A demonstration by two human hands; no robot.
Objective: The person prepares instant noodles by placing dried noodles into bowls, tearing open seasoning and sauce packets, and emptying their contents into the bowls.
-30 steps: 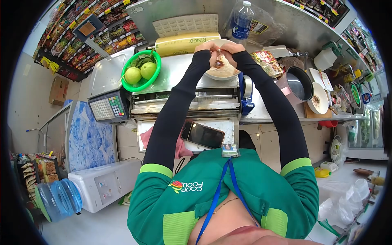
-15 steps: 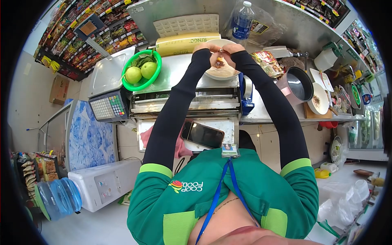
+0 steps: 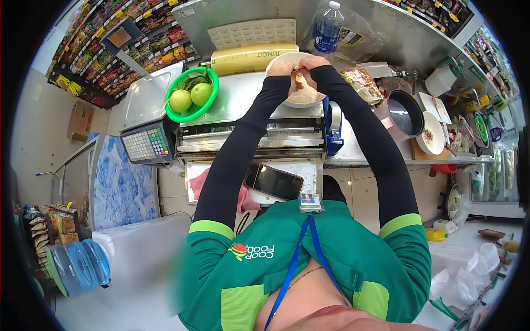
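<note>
Over a pale bowl (image 3: 305, 103) on the metal counter, my left hand (image 3: 282, 68) and my right hand (image 3: 314, 62) are close together, fingers pinched. Between the fingertips is a small, shiny sachet (image 3: 297, 68), largely covered by them. Brown-orange sauce or seasoning (image 3: 300, 83) lies inside the bowl, partly hidden by the hands. Right of my right forearm lies a colourful food packet (image 3: 361, 86). A roll of cling film (image 3: 243, 58) stands behind my left hand.
A green basket (image 3: 170, 107) with round green fruit sits left, beside a weighing scale (image 3: 144, 144). To the right are a knife (image 3: 381, 70), a dark pot (image 3: 406, 113) and a white bowl (image 3: 436, 140). A water bottle (image 3: 328, 30) stands behind. A phone (image 3: 279, 182) lies below the counter.
My hands have moved slightly apart, the left one shifting left, so more of the bowl's contents shows between them. A green blur appears at the lower left beside my sleeve.
</note>
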